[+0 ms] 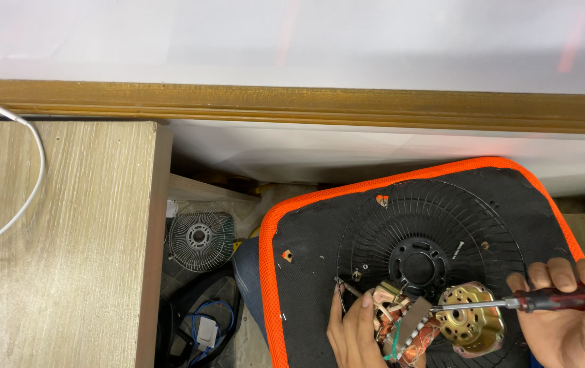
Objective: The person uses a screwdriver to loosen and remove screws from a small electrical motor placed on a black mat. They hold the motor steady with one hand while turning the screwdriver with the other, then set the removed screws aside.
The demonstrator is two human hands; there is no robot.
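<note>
At nine o'clock a wooden table carries a white charging cable. Below its edge, near seven o'clock, a small grey fan guard lies on the floor. Right of it, a black cushion with orange trim serves as a work surface, keeping a black wire fan grille and one loose screw from rolling. At five o'clock the left hand clasps the copper-wound fan motor to steady it. The right hand is closed around a red-handled screwdriver, its tip at the brass-coloured motor housing.
</note>
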